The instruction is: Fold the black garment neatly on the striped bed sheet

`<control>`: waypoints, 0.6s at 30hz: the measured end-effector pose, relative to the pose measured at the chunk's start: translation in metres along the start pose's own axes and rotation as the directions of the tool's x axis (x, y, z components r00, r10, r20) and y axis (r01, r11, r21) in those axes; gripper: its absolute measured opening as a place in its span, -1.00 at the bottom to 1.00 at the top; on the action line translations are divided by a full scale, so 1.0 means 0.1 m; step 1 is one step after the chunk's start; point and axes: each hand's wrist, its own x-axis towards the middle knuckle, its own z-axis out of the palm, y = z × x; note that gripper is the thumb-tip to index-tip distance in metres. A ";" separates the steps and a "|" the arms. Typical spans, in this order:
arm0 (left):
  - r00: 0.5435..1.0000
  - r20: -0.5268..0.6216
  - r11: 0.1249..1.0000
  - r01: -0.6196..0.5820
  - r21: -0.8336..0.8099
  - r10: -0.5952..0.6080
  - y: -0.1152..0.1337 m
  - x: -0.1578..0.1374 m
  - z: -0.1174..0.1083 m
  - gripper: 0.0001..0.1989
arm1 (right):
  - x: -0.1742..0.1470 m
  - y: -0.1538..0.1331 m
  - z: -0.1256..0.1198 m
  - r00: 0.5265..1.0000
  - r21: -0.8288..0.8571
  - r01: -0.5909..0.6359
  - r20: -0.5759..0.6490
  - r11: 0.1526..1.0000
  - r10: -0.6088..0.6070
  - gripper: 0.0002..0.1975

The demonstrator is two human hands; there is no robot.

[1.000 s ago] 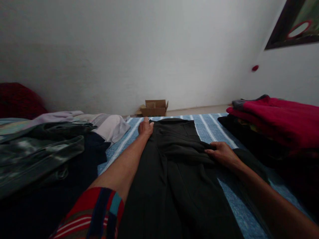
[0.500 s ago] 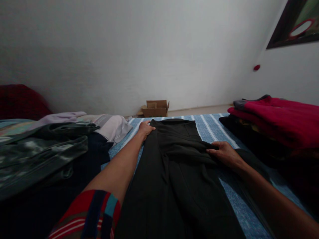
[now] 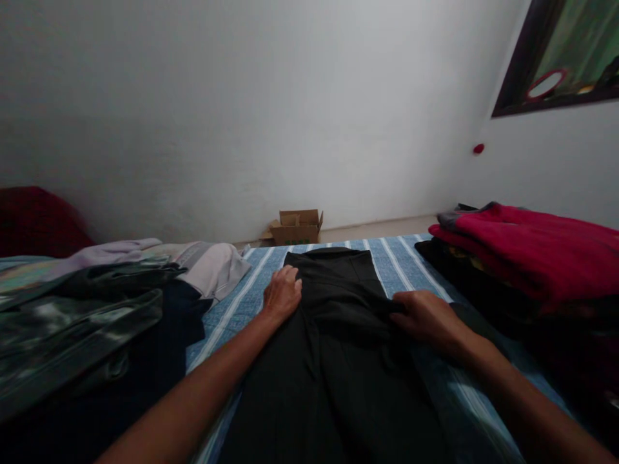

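Note:
Black trousers (image 3: 333, 361) lie lengthwise on a blue and white striped bed cover (image 3: 271, 264), waistband at the far end and legs running toward me. My left hand (image 3: 283, 293) is at their left edge, a little below the waistband, its fingers curled over the cloth; the fingertips are partly hidden. On the opposite side, my right hand (image 3: 425, 316) pinches a fold of the right edge between thumb and fingers. Creases run across the cloth between both hands. The near ends of the legs pass out of view.
On the left lie rumpled clothes, among them a dark green patterned garment (image 3: 82, 328) and a pale cloth (image 3: 213, 264). A stack topped by a pink-red garment (image 3: 532, 251) stands on the right. Beyond the bed, an open cardboard box (image 3: 297, 229) sits by the wall.
My left hand has slid from the waistband corner down the left edge, toward me. My right hand still holds the right edge. The view has tilted up slightly.

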 end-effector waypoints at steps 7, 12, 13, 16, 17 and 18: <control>0.986 0.163 0.999 -0.013 -0.051 0.021 -0.04 -0.28 0.15 -0.62 | -0.30 -0.91 0.17 0.966 -0.228 0.234 0.168 0.945 -0.198 -0.69; 0.974 0.220 0.999 -0.046 -0.013 0.048 -0.02 -0.33 0.17 -0.54 | -0.24 -0.82 0.29 0.978 -0.217 0.178 0.151 0.960 -0.147 -0.69; 0.972 0.232 0.999 -0.042 -0.004 0.042 0.01 -0.35 0.15 -0.54 | -0.23 -0.77 0.26 0.983 -0.225 0.156 0.130 0.962 -0.129 -0.70; 0.965 0.260 0.999 -0.045 0.010 0.041 0.12 -0.45 0.07 -0.56 | -0.19 -0.63 0.18 0.996 -0.255 0.061 0.075 0.965 -0.043 -0.72; 0.961 0.272 0.999 -0.049 0.005 0.046 0.16 -0.50 0.05 -0.56 | -0.18 -0.59 0.16 0.998 -0.263 0.026 0.065 0.964 -0.010 -0.73; 0.957 0.285 0.999 -0.053 -0.007 0.052 0.19 -0.56 0.03 -0.56 | -0.17 -0.55 0.15 0.998 -0.270 -0.004 0.062 0.963 0.021 -0.73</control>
